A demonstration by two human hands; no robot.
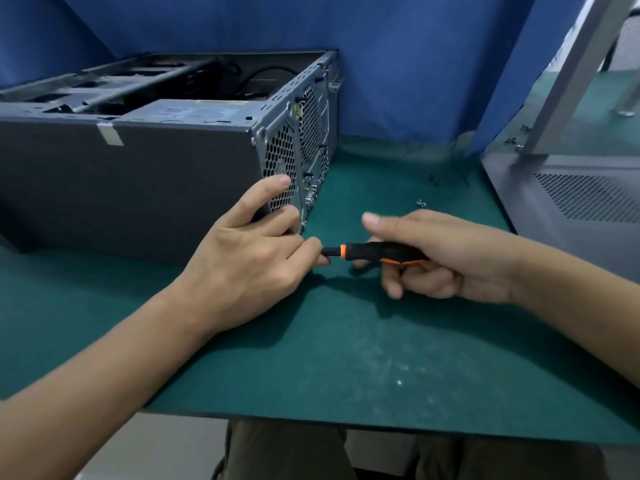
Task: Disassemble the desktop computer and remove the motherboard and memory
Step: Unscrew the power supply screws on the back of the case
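We see the dark grey metal desktop computer case (138,188) lying open-topped on the green tabletop (346,358), far left. Our left hand (256,251) grips its near right corner, thumb on the rear grille and curled fingers meeting the shaft of the black-and-orange screwdriver (377,251). Our right hand (443,258) is wrapped round the screwdriver's handle.

Only one camera, worn on the head, and it looked forward and down onto the green mat (346,358). Pretty close in: the left hand (249,258) and right hand (446,258) met on the screwdriver (381,252) about mid-frame, the computer case (138,188) stretched away beyond the left hand, blue curtain (398,64) behind that. Wide lens, so the edges bowed.
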